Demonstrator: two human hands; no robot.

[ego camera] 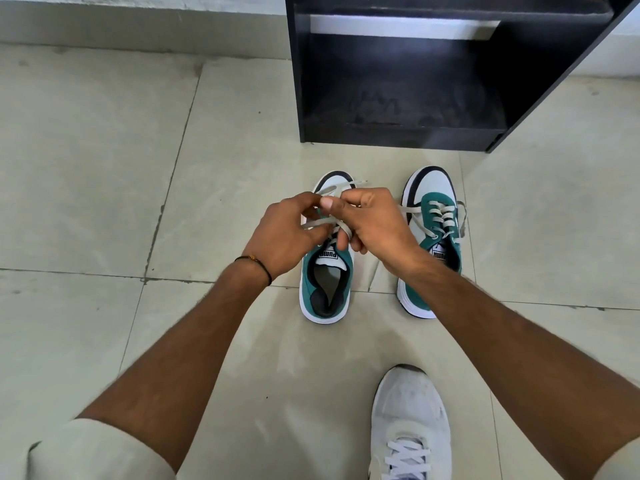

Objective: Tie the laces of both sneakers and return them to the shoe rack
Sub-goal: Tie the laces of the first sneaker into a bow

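Two green-and-white sneakers stand side by side on the tiled floor, toes pointing at the rack. Over the left sneaker [325, 289], my left hand [287, 233] and my right hand [377, 220] both pinch its grey laces [320, 222], which cross between my fingers above the tongue. My hands hide the lacing of that shoe. The right sneaker [433, 237] sits apart to the right, its laces [462, 216] loose and trailing over both sides. The black shoe rack [398, 133] stands just beyond the shoes, its lower shelf bare.
A white sneaker on a foot [410, 424] rests on the floor at the bottom right, close behind the pair. Pale floor tiles [104, 168] spread out to the left. A wall base runs along the top.
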